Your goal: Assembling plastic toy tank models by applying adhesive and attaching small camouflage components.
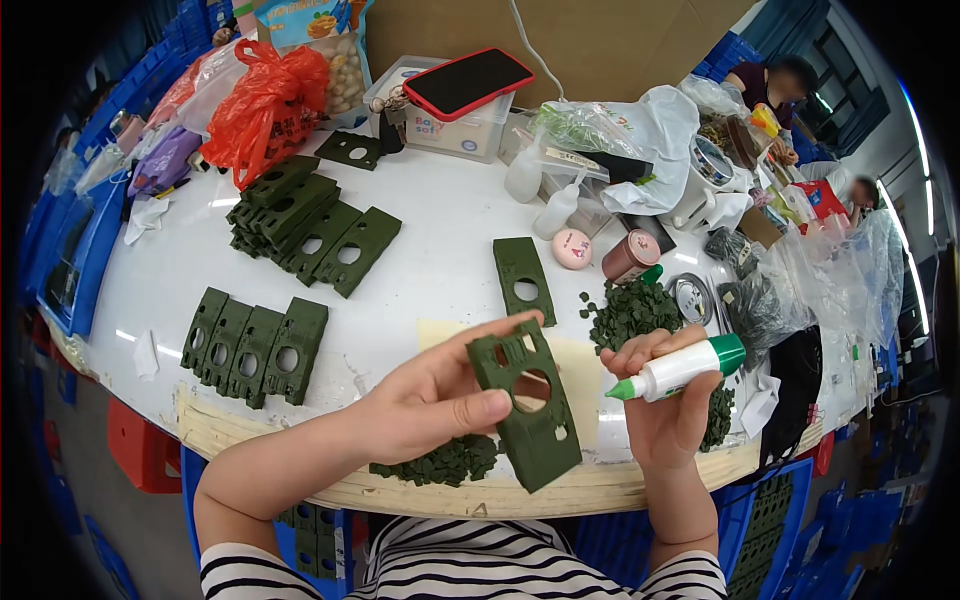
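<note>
My left hand [415, 405] grips a dark green plastic hull-shaped part [540, 445] with a round hole, thumb on its near side. It is held tilted above the table's front edge. In my right hand [665, 430] lies a white glue bottle [682, 369] with a green base and a green pointed tip, which points left toward the part. The fingers are curled around the bottle. A similar green part [523, 281] lies flat just beyond my left hand. Small green pieces form one pile [635, 315] beyond my right hand and another [440, 463] beneath my left forearm.
More green parts stand in a row [255, 350] and a stack [290, 225] at left. A red-cased phone [468, 83] rests on a plastic box [450, 135]. Squeeze bottles [558, 207], a brown jar [631, 257] and plastic bags [650, 150] crowd the right. Blue crates [765, 530] sit below the table.
</note>
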